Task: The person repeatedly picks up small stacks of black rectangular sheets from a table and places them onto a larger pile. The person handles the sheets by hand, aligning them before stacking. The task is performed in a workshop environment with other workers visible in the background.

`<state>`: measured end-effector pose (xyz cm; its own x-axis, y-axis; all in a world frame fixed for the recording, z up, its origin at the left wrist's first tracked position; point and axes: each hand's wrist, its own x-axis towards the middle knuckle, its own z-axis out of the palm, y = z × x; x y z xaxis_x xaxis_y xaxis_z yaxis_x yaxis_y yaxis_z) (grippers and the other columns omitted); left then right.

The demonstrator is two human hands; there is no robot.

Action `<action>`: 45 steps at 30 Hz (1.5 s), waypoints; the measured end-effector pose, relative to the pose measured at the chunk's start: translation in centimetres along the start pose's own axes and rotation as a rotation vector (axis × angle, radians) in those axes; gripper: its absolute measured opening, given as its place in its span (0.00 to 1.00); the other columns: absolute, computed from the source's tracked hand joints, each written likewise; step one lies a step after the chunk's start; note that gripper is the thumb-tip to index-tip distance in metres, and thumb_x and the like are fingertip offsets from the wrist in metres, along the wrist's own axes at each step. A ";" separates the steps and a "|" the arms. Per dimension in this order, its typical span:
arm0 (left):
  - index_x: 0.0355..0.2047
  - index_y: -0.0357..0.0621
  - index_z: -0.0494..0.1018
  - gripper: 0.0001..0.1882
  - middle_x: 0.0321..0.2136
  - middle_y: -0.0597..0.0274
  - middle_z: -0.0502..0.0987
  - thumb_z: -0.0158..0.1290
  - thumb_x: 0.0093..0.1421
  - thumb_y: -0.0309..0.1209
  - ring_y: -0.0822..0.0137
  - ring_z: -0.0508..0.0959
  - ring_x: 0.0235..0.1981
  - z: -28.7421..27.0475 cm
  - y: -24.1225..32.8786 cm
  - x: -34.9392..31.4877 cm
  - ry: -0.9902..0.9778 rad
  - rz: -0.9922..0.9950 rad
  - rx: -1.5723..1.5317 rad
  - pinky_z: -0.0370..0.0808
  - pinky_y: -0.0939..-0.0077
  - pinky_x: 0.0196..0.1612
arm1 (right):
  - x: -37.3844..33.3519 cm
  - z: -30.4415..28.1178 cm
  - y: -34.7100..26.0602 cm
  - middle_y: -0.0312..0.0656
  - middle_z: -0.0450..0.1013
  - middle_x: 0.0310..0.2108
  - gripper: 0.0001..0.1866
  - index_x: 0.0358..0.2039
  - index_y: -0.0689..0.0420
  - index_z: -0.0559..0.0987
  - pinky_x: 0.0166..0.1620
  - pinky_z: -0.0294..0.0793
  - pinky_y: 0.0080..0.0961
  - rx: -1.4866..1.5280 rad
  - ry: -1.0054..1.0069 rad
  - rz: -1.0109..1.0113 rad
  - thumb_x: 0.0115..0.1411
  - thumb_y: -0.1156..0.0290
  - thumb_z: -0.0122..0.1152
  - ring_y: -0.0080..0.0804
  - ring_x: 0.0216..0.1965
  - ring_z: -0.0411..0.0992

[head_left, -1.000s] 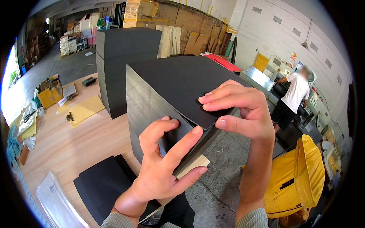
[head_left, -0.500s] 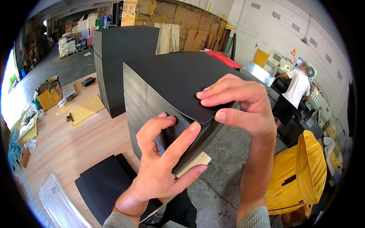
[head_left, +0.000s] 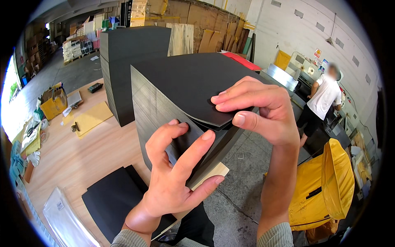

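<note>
A tall stack of black sheets (head_left: pixel 181 78) stands on the table in front of me. My right hand (head_left: pixel 263 111) is at its near right corner, fingers lying on the top and thumb at the edge, gripping the top sheets. That corner is bent up a little, with a dark gap beneath the uppermost sheets. Against the stack's near side rests my left hand (head_left: pixel 177 164), its fingers spread and its thumb pointing away from the stack. A lower pile of black sheets (head_left: pixel 113 201) lies on the table beside my left forearm.
Behind rises another tall black stack (head_left: pixel 135 74). The wooden table (head_left: pixel 123 144) also bears a clipboard (head_left: pixel 94 119), a clear plastic sleeve (head_left: pixel 66 218) and a yellow box (head_left: pixel 53 101). A yellow bag (head_left: pixel 317 201) stands at right; a person (head_left: pixel 323 94) is by machinery farther back.
The lifted corner bows up more, and the gap under the top sheets is wider. Both my hands stay nearly in place. The person at the back has turned and shifted slightly.
</note>
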<state>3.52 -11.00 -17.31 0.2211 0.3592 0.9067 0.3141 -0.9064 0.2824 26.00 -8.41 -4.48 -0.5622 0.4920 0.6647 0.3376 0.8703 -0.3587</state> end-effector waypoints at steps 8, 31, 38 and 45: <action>0.66 0.47 0.68 0.46 0.62 0.46 0.57 0.71 0.48 0.46 0.45 0.61 0.63 -0.1 0.1 0.2 -0.009 -0.002 -0.002 0.58 0.48 0.67 | 0.1 -0.4 -0.1 0.46 0.84 0.42 0.16 0.40 0.59 0.88 0.50 0.72 0.29 -0.045 -0.042 -0.059 0.49 0.74 0.78 0.34 0.43 0.80; 0.67 0.47 0.66 0.47 0.62 0.45 0.57 0.71 0.49 0.46 0.44 0.61 0.63 -0.1 0.1 0.2 -0.008 0.005 -0.001 0.59 0.49 0.66 | 0.1 -0.6 0.0 0.46 0.84 0.42 0.15 0.40 0.59 0.88 0.50 0.73 0.29 -0.005 -0.048 -0.016 0.50 0.75 0.76 0.34 0.44 0.80; 0.67 0.46 0.66 0.47 0.62 0.46 0.57 0.72 0.49 0.45 0.45 0.61 0.64 0.1 0.0 0.1 0.013 0.014 -0.033 0.58 0.49 0.67 | -0.1 -0.3 0.0 0.46 0.84 0.42 0.12 0.40 0.59 0.88 0.49 0.74 0.30 0.009 -0.019 0.010 0.54 0.74 0.74 0.34 0.44 0.80; 0.65 0.47 0.68 0.45 0.62 0.46 0.57 0.72 0.48 0.45 0.46 0.61 0.64 -0.1 0.2 0.2 -0.003 -0.004 -0.018 0.57 0.50 0.67 | 0.0 -0.5 -0.1 0.46 0.84 0.42 0.13 0.40 0.59 0.88 0.49 0.74 0.29 -0.025 -0.035 -0.019 0.53 0.74 0.75 0.34 0.44 0.80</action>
<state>3.52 -11.13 -16.99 0.2230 0.3635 0.9045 0.2986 -0.9087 0.2916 26.35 -8.48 -4.16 -0.5944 0.4761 0.6481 0.3450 0.8789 -0.3293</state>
